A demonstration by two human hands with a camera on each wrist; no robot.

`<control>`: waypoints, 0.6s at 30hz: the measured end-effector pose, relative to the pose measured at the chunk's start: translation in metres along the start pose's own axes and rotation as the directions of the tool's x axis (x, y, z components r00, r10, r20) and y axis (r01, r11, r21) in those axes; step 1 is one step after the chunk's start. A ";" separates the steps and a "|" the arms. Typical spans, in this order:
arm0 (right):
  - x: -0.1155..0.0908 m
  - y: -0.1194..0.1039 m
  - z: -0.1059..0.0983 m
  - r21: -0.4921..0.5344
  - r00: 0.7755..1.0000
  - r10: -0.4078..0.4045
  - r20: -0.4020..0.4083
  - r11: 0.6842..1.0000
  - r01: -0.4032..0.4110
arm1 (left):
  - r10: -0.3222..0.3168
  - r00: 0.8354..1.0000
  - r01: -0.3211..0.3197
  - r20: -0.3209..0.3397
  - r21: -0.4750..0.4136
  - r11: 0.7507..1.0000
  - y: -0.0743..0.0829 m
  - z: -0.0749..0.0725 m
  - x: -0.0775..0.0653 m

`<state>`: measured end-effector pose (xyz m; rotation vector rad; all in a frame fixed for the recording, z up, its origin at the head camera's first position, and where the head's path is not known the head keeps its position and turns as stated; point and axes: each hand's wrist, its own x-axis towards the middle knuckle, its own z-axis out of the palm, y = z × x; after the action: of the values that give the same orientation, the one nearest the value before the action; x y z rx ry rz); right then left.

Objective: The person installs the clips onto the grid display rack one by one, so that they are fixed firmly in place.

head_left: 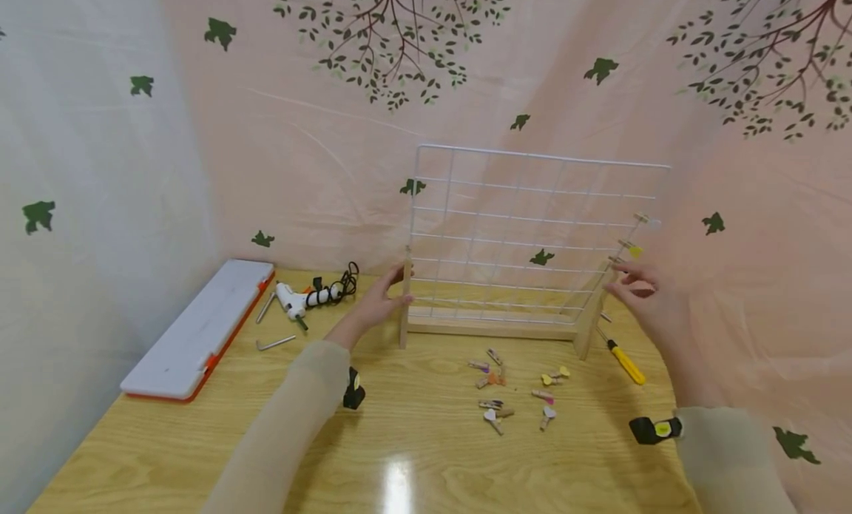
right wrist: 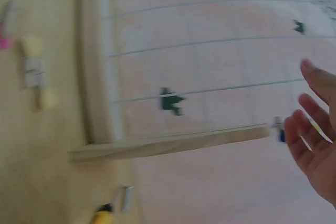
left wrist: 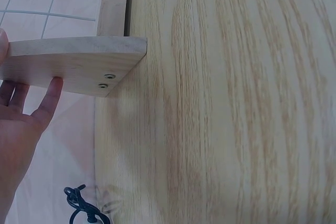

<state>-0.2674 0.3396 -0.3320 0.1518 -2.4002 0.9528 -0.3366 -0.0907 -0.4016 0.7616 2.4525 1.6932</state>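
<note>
Coated metal grid (head_left: 518, 217), smooth matt wooden side panel (left wrist: 84, 67), shiny metal screws (left wrist: 109, 76), glossy wood-grain table (head_left: 413, 440)

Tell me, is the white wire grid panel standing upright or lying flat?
Upright: in the head view, the white wire grid panel rises high above the pale wooden base rail.

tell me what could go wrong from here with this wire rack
The right hand, close to the small clips on the right of the wire rack, might knock one off. If the left hand pushes the left upright unevenly, the rack could tilt. Sliding forward, it might scatter the loose clips in front.
</note>
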 end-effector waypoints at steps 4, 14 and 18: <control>-0.023 0.025 0.021 -0.079 0.961 -0.056 0.272 0.994 0.080 | 0.008 1.000 -0.008 -0.007 0.003 1.000 -0.005 0.001 0.003; -0.051 0.074 0.055 -0.044 0.819 -0.056 0.571 0.994 0.099 | 0.026 0.999 -0.024 -0.036 0.034 0.999 -0.028 0.003 0.012; -0.053 0.083 0.059 0.038 0.752 -0.106 0.651 0.994 0.107 | 0.030 0.999 -0.030 -0.020 -0.003 1.000 -0.015 0.001 0.007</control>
<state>-0.2731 0.3570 -0.4452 0.7272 -2.9784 0.9491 -0.3475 -0.0907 -0.4137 0.7889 2.4625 1.7229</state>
